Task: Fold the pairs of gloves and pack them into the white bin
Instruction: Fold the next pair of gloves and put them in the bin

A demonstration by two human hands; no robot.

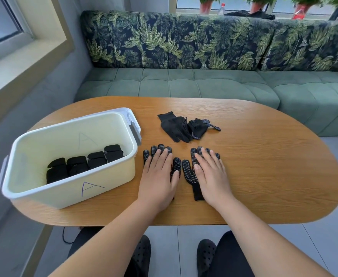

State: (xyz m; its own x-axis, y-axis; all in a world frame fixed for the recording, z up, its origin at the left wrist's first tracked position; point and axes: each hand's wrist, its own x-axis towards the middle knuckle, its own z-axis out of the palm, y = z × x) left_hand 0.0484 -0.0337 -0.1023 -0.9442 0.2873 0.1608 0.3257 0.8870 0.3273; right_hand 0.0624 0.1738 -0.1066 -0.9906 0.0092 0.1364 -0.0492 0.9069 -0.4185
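Two black dotted gloves lie flat, palm-dots up, side by side on the wooden table [264, 156]. My left hand [159, 176] rests flat on the left glove [176, 164], fingers spread. My right hand [212, 174] presses flat on the right glove [189, 172]. Neither hand grips anything. Beyond them lies a loose heap of black gloves [184, 126]. The white bin [70, 190], marked "A", stands at the left and holds several folded black glove bundles [84, 163] along its bottom.
A green sofa [184, 84] with leaf-print cushions runs behind the table. A window ledge [24, 62] is at the left. My dark shoes and legs show below the table's near edge.
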